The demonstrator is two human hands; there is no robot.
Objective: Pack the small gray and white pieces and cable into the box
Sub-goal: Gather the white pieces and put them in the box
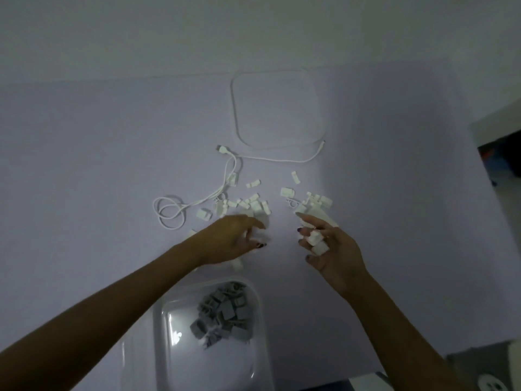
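While the pale table [84,153] is bearing everything, the clear plastic box [169,334] is sitting at its near edge with the gray pieces [222,314] piled inside, and the white lid [277,108] is lying far off. Left of centre, the white cable [228,176] is trailing in loops. Over the scattered white pieces [253,204], the left hand [234,241] is curling to pinch some, and the right hand [332,255] is gripping several.
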